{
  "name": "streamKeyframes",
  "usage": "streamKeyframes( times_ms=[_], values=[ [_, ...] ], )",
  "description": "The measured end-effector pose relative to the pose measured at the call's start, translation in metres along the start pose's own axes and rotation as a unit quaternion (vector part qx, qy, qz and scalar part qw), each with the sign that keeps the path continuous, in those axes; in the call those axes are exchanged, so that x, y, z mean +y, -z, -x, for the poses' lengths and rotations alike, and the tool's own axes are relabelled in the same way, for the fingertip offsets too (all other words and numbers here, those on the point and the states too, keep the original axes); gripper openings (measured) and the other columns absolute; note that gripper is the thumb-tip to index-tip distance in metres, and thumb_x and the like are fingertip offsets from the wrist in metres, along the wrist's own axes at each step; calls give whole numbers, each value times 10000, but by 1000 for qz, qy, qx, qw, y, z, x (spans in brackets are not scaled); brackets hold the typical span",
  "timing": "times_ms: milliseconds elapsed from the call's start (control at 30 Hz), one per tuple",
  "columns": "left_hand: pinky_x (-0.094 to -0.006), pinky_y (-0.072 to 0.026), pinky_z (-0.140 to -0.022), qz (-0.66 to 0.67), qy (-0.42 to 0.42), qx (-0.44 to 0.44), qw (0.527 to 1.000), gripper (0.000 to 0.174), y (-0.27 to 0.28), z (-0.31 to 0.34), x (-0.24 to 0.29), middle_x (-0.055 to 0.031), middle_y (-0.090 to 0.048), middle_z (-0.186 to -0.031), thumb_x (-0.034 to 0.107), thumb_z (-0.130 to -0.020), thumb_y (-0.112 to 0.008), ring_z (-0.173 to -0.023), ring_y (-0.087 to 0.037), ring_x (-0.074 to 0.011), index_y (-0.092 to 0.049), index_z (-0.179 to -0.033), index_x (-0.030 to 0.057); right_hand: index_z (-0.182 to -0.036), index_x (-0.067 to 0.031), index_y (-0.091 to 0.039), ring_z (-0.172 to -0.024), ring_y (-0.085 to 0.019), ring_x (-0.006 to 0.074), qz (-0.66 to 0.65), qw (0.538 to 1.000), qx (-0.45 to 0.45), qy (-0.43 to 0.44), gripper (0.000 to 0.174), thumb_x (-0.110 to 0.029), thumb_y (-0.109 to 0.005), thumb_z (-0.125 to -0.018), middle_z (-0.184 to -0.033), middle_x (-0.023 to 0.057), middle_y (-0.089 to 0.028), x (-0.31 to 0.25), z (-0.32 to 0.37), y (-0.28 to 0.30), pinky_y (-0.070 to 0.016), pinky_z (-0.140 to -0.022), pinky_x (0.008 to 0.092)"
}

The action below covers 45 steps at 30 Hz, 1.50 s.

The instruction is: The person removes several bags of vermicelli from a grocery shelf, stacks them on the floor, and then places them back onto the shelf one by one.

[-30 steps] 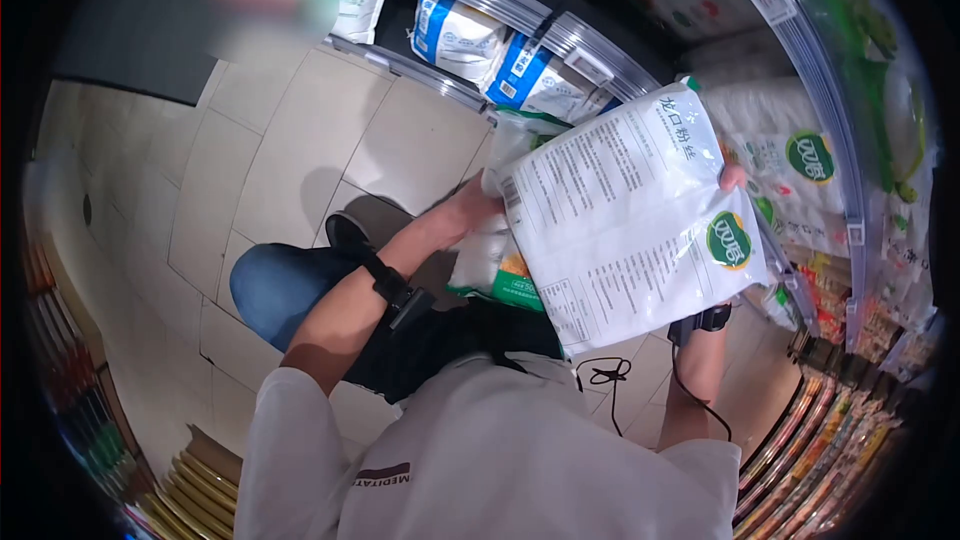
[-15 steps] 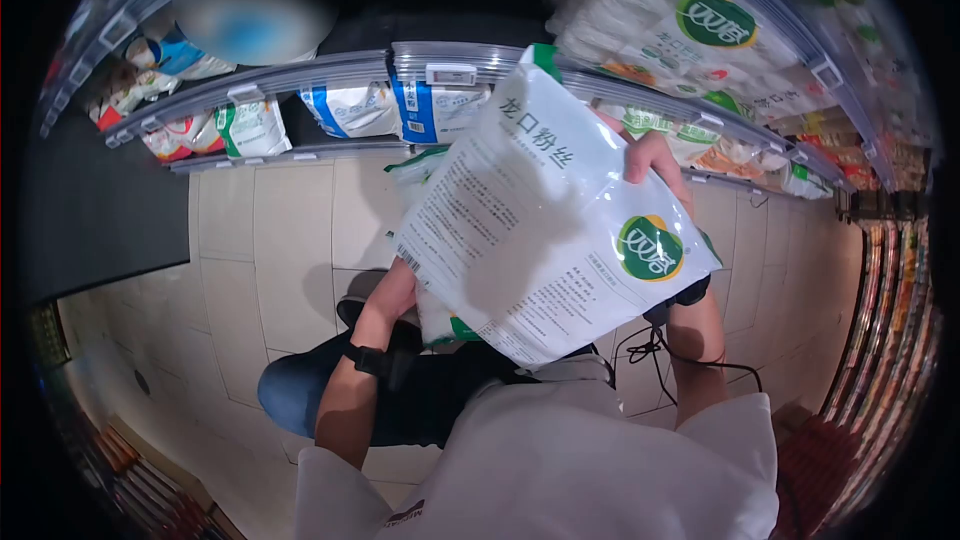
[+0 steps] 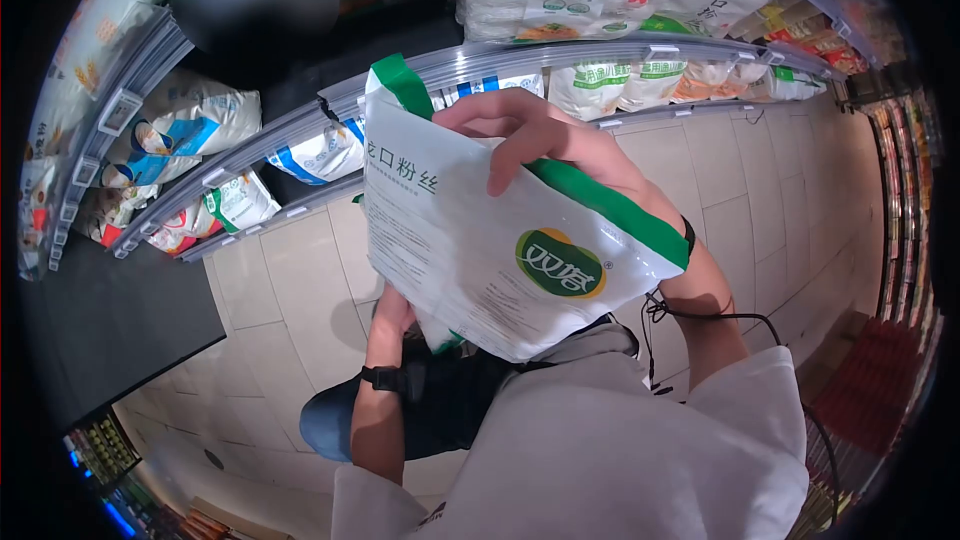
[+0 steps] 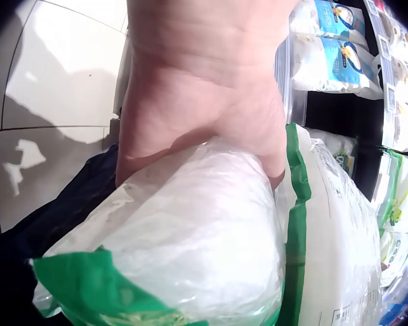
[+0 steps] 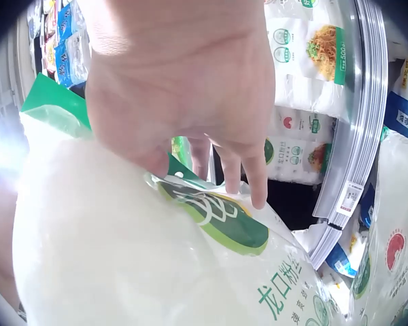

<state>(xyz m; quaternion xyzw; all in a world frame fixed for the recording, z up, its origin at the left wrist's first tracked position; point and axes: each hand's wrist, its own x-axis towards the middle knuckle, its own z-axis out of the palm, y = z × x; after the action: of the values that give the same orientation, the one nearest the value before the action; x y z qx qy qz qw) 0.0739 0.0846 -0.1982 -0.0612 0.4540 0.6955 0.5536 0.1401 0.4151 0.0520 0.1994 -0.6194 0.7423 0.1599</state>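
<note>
The person holds two bags, one in each hand. The right hand grips the large vermicelli bag at its top green edge. The four fingers are a little spread and curl over the front of this bag; the thumb is behind it and I cannot see it. The bag is tilted, in the air in front of the person's chest.

Just under the large vermicelli bag, the left hand holds the second bag, which is white with green corners. The palm presses on it and the thumb goes down between the two bags, which touch each other. The other fingers are hidden, so I cannot tell how they lie.

Behind the top of the large vermicelli bag runs one shelf rail. To the left of the bag lie two blue-and-white sacks, and to its right at least four small packets. Below the bag, one black strap sits on the left wrist.
</note>
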Motion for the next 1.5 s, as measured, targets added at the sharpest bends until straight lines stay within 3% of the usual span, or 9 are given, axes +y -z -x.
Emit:
streamKeyframes(
  times_ms=[500, 700, 800, 1000, 1033, 1133, 1267, 1400, 1500],
  values=[
    [-438, -550, -1107, 29, 10, 35, 999, 584, 8, -3, -7, -135, -586, -1533, 392, -1128, -542, -1353, -618, -257, -453, -1583, 35, -1271, -2, -735, -1444, -535, 337, 5, 985, 96, -142, 294, -201, -654, -1071, -1562, 233, -502, -19, 3, 4, -415, -1238, 483],
    [-418, -571, -1069, 85, 7, 46, 995, 532, -5, -5, 1, -130, -616, -1490, 244, -1088, -634, -1291, -660, -228, -485, -1554, 32, -1128, -33, -753, -1443, -533, 332, 16, 982, 129, -138, 240, -237, -734, -1002, -1654, 242, -438, -3, 51, 38, -438, -1179, 411],
    [-415, -570, -1067, 77, 3, 37, 996, 549, -16, 1, 10, -130, -622, -1477, 176, -1055, -667, -1292, -659, -228, -485, -1552, 31, -1477, 11, -579, -1471, -513, 339, -111, 947, 230, -192, 515, -243, -651, -1035, -1654, 246, -442, 14, 80, 46, -427, -1220, 437],
    [-415, -558, -1077, 48, -10, 37, 998, 585, -26, 4, 19, -133, -627, -1468, 103, -1014, -696, -1301, -650, -245, -483, -1553, 20, -1667, 39, -298, -1475, -511, 352, -358, 849, 282, -268, 836, -517, -491, -1073, -1668, 225, -433, 12, 144, 68, -418, -1225, 452],
    [-415, -556, -1079, 42, -15, 39, 998, 593, -28, 6, 20, -134, -626, -1470, 99, -1010, -701, -1302, -649, -247, -482, -1554, 19, -1695, 29, -211, -1468, -519, 354, -379, 829, 329, -249, 934, -506, -592, -1030, -1646, 259, -445, 6, 128, 51, -404, -1234, 450],
    [-414, -554, -1079, 44, 8, 67, 997, 604, -35, 10, 25, -133, -636, -1458, 91, -1000, -714, -1297, -652, -248, -484, -1554, 18, -1698, 35, -178, -1385, -590, 376, -271, 904, 183, -277, 1037, -467, -717, -969, -1575, 292, -499, -10, 131, 60, -514, -1134, 509],
    [-412, -559, -1071, 31, -16, 73, 997, 609, -47, 15, 32, -129, -655, -1434, 100, -991, -732, -1282, -663, -242, -497, -1547, 23, -1658, 64, -268, -994, -765, 317, -88, 818, 177, -540, 1030, -234, -863, -872, -1332, 254, -665, -34, 160, 75, -663, -636, 426],
    [-410, -565, -1065, 29, -33, 69, 997, 598, -48, 15, 29, -125, -663, -1424, 104, -990, -739, -1267, -672, -238, -509, -1537, 30, -1465, 55, -496, -877, -767, 233, -82, 832, 226, -500, 671, -142, -816, -910, -1097, 161, -748, -34, 164, 63, -621, -570, 304],
    [-409, -565, -1068, 41, -30, 79, 996, 578, -49, 16, 27, -123, -662, -1425, 103, -998, -733, -1263, -674, -236, -518, -1530, 39, -1467, 37, -492, -1006, -754, 245, -122, 827, 340, -430, 642, -127, -798, -927, -1190, 164, -725, -25, 176, 53, -643, -742, 326]
  ],
)
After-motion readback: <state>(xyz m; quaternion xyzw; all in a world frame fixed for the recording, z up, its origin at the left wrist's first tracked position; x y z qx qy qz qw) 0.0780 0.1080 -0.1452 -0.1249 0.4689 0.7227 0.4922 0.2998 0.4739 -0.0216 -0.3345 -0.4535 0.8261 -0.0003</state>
